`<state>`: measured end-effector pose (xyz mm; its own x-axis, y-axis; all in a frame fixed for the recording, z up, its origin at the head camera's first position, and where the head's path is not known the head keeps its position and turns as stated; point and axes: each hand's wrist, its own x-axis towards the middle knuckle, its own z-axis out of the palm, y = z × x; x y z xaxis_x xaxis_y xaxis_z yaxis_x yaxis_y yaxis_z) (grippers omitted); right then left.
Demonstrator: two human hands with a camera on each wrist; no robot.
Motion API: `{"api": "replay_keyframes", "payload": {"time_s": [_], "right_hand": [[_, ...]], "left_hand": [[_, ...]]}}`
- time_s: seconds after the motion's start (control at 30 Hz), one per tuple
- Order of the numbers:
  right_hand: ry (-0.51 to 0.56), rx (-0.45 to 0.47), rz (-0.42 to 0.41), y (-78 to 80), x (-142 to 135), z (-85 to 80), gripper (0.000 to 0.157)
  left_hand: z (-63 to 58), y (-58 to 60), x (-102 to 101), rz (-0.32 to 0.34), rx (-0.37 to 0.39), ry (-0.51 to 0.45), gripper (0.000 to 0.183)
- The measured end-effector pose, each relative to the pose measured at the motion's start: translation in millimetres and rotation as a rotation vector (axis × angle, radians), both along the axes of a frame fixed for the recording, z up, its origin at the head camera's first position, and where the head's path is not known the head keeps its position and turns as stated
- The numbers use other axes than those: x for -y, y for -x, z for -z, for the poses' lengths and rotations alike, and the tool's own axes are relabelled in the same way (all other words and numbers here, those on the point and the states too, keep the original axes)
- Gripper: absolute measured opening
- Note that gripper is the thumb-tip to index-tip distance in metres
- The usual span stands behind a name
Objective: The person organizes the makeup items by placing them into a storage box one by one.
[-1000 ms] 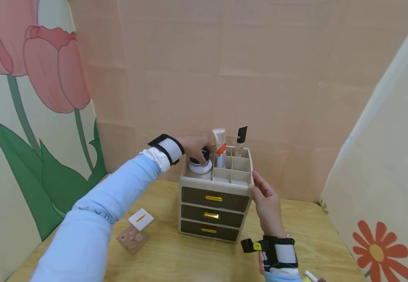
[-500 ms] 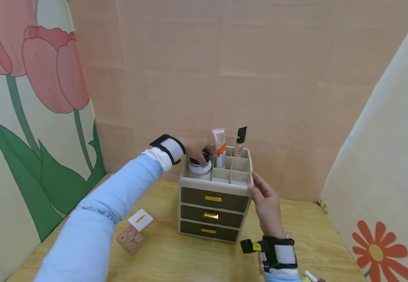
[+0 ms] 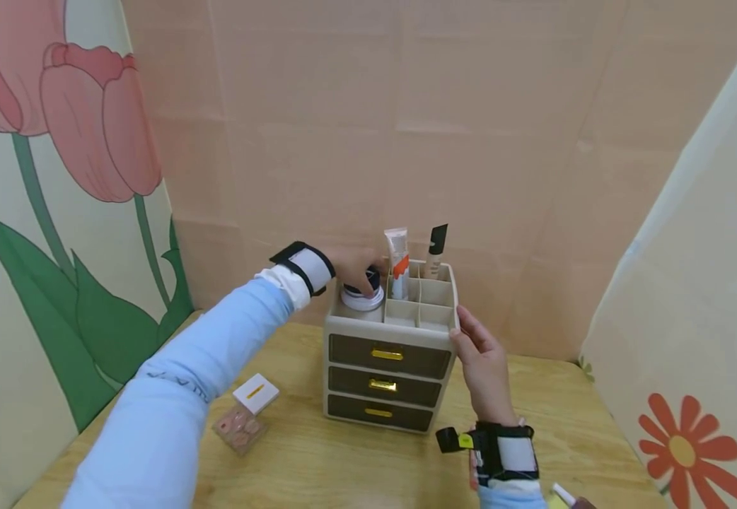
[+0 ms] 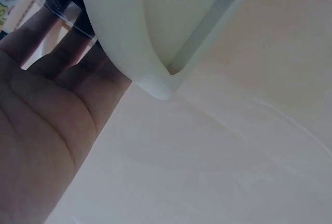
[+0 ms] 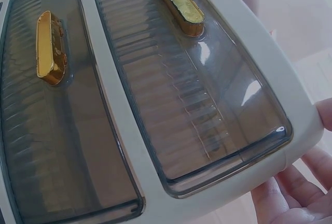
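A white cosmetics organizer (image 3: 356,326) with several dark drawers and gold handles stands on the table. In its left top compartment my left hand (image 3: 351,266) holds a dark-topped jar (image 3: 373,276) from above. That jar sits on or just over a white round jar (image 3: 363,301); contact between them is unclear. The left wrist view shows the left palm (image 4: 41,130) beside the organizer's rear corner, its fingers partly hidden. My right hand (image 3: 486,364) grips the organizer's top right edge, thumb at the front and fingers along the side, as the right wrist view also shows.
A squeeze tube (image 3: 399,263) and a black-capped bottle (image 3: 435,253) stand in the organizer's small compartments. A white box (image 3: 256,393) and a pinkish palette (image 3: 239,429) lie on the table (image 3: 317,466) at left. A white-ended item (image 3: 562,493) lies near the front right.
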<state>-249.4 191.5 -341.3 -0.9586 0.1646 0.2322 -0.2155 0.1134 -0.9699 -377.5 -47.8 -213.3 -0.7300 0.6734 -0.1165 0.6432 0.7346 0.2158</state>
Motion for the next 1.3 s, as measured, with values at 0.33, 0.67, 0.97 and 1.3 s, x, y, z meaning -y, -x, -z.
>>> {"api": "replay_keyframes", "payload": {"time_s": [0.33, 0.67, 0.97, 1.3], "right_hand": [[0.004, 0.021, 0.008, 3.1, 0, 0.2, 0.047], [-0.004, 0.039, 0.01, 6.4, -2, 0.2, 0.048], [-0.014, 0.027, 0.017, 5.7, -6, 0.4, 0.048], [-0.026, 0.013, 0.028, 4.4, -11, -4.0, 0.047]], "left_hand": [[-5.8, -2.4, 8, 0.051, -0.008, -0.07, 0.049], [-21.6, -10.3, 25, 0.028, -0.058, -0.122, 0.051], [-25.6, -37.1, 40, 0.132, -0.172, -0.16, 0.049], [-19.6, -85.4, 33, 0.315, -0.341, -0.166, 0.045]]}}
